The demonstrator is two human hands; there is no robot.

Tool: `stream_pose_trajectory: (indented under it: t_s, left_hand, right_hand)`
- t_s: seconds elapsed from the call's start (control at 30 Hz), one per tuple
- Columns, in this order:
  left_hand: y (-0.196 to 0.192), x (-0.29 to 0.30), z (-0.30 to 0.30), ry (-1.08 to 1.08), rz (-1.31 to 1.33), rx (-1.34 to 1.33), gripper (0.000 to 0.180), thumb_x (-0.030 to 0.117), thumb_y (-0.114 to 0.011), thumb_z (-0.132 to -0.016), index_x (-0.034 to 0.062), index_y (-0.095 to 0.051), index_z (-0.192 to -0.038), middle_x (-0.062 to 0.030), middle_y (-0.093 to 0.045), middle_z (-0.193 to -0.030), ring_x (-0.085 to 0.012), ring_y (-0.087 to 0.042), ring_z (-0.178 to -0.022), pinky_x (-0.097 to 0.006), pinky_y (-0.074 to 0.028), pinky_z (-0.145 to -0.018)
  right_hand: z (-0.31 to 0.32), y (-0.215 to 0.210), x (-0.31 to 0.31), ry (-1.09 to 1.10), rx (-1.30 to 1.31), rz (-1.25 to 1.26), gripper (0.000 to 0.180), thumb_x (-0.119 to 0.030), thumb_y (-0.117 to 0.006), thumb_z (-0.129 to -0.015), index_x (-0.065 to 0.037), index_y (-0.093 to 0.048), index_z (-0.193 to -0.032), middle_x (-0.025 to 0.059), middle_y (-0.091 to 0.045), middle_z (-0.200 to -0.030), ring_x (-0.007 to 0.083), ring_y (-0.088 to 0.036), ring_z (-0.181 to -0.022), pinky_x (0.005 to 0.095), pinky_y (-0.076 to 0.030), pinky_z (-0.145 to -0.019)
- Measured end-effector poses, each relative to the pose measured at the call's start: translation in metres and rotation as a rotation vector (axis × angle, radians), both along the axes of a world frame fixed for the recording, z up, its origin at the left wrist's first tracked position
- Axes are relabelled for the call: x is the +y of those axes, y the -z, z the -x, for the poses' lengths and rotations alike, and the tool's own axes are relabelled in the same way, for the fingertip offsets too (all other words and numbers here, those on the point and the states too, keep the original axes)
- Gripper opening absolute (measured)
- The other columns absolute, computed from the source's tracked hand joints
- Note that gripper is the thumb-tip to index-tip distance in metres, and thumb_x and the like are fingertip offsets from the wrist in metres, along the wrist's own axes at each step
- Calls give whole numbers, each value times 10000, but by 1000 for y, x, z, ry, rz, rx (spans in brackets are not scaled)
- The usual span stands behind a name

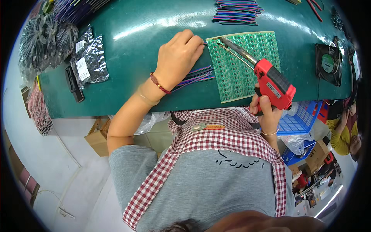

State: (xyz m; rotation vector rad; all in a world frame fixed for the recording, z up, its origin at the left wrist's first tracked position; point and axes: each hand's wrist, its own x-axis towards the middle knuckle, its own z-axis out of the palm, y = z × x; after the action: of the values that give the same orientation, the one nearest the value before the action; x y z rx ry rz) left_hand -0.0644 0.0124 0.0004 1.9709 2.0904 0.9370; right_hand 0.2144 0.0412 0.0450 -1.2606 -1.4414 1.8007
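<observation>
My left hand (pixel 179 52) is closed in a pinch at the upper left corner of a green circuit board panel (pixel 249 77). A short dark bit of wire (pixel 205 44) shows between its fingertips and the panel; the rest is hidden by the hand. My right hand (pixel 267 114) grips the handle of a red and black soldering gun (pixel 273 85). The gun's metal tip and thin feed tube point to the panel's upper left corner, close to my left fingertips. Several coloured wires (pixel 199 76) lie left of the panel, partly under my left wrist.
A stack of coloured wires (pixel 236 11) lies beyond the panel on the green table (pixel 131 77). At left are bagged wire bundles (pixel 46 38), a black plastic bag (pixel 91 58) and a black tool (pixel 74 83). A black fan (pixel 328 63) stands right; a blue basket (pixel 299 121) sits below.
</observation>
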Motion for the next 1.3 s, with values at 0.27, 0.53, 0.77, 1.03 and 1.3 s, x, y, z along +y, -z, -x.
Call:
stream_pose_trajectory:
  t_s: [0.27, 0.53, 0.77, 1.03, 1.3]
  left_hand:
    - [-1, -1, 4, 19, -43, -7, 86, 68, -718, -773, 71, -651, -828, -46, -586, -769, -225, -607, -708, -337, -496, -596]
    - [1, 2, 5, 36, -18, -33, 92, 68, -721, -758, 79, -647, -813, -33, -591, -759, -216, -603, -699, -326, -488, -581]
    - [2, 4, 6, 45, -53, -52, 93, 72, -719, -749, 85, -640, -796, -27, -593, -760, -213, -605, -699, -327, -486, -580]
    - [1, 4, 7, 51, -42, -32, 97, 78, -718, -748, 84, -634, -797, -31, -590, -761, -220, -601, -701, -331, -483, -604]
    - [2, 4, 6, 56, -44, -31, 102, 80, -716, -752, 85, -622, -791, -33, -588, -765, -226, -599, -709, -333, -483, -609]
  right_hand:
    - [9, -5, -5, 14, -39, -18, 416, -247, -623, -929, 52, -531, -1203, 78, -555, -683, 122, -492, -517, 254, -397, -479]
    - [9, -6, -5, -13, -118, -52, 354, -209, -598, -937, 59, -537, -1160, 67, -548, -661, 119, -494, -531, 252, -388, -484]
    - [8, 1, -7, -55, -198, -218, 213, -179, -585, -940, 20, -564, -865, 57, -540, -639, 112, -492, -534, 254, -389, -496]
    - [-12, 14, -8, -130, -336, -249, 230, -154, -729, -839, -4, -666, -1001, 46, -669, -860, 156, -625, -763, 319, -502, -689]
    - [3, -10, -7, -117, -112, -117, 331, -288, -614, -950, 32, -579, -875, 56, -571, -690, 117, -532, -589, 257, -425, -537]
